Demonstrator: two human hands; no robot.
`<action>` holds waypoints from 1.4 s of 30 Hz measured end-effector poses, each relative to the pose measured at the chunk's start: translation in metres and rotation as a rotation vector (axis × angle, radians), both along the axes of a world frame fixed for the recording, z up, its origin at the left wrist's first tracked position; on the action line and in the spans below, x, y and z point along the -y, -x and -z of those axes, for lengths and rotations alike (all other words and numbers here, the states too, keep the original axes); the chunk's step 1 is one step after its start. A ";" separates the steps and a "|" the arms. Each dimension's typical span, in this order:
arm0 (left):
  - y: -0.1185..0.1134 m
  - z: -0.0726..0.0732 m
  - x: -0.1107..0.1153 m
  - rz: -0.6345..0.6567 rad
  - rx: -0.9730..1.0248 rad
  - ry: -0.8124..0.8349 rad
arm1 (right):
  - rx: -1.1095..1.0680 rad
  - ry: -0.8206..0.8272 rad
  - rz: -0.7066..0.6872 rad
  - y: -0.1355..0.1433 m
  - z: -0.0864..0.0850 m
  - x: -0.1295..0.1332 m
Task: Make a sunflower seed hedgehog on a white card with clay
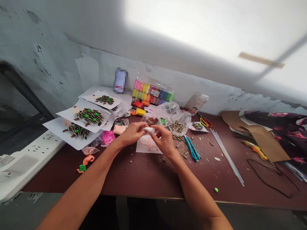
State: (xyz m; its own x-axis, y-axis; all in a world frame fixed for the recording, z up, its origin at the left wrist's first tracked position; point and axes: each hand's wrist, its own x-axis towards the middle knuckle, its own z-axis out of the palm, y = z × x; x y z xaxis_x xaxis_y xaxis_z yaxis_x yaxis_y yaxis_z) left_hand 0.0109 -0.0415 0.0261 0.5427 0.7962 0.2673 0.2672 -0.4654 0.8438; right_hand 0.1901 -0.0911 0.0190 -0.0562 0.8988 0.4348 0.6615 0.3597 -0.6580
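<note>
Both hands meet above the middle of the table. Between the fingertips of my left hand (pixel 134 131) and my right hand (pixel 164 140) is a small white lump of what looks like modelling clay (pixel 149 129). The fingers of each hand are closed in a pinch on it. Below them lies a white sheet with an orange line drawing of an animal (pixel 149 146), partly covered by my right hand. A clear plastic bag of sunflower seeds (pixel 177 126) sits just beyond my right hand, and loose seeds are scattered near it.
Papers with seed-covered hedgehogs (pixel 88 116) are stacked left, beside a white power strip (pixel 35 156). Coloured clay packs (pixel 153 92) lean on the wall. A teal box cutter (pixel 192 148), scissors (pixel 205 122), glue sticks (pixel 227 156) and a yellow glue gun (pixel 257 150) lie right.
</note>
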 end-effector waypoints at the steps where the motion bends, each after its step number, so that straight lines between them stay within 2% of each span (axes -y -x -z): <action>1: 0.000 0.000 0.000 0.003 -0.002 0.014 | 0.012 -0.003 0.011 0.000 0.000 0.000; 8: 0.000 0.005 -0.004 0.006 -0.069 0.005 | 0.100 -0.097 0.030 0.000 0.001 0.002; 15: 0.000 0.008 -0.004 0.045 -0.064 -0.045 | 0.088 -0.018 -0.019 0.000 0.002 0.001; 22: -0.004 0.010 -0.001 0.081 -0.069 -0.088 | 0.108 -0.034 -0.014 0.004 0.009 -0.001; 28: -0.007 0.011 -0.002 0.006 -0.116 -0.157 | 0.155 -0.067 0.041 0.007 0.007 0.000; 36: -0.001 0.002 -0.003 -0.054 -0.031 -0.089 | 0.118 -0.015 0.155 -0.003 -0.001 -0.003; 39: 0.006 0.003 -0.009 -0.178 0.004 -0.122 | -0.007 0.008 0.210 -0.012 -0.003 -0.007; 42: 0.009 0.010 -0.018 -0.341 -0.062 -0.249 | -0.248 0.095 0.164 -0.018 -0.007 -0.010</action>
State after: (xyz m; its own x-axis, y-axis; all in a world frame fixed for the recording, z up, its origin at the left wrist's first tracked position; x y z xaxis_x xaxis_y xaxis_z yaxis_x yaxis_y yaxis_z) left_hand 0.0018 -0.0234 0.0164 0.2804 0.8480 0.4497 0.4876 -0.5294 0.6943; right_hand 0.2081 -0.0807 0.0265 0.1901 0.9242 0.3312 0.5209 0.1910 -0.8320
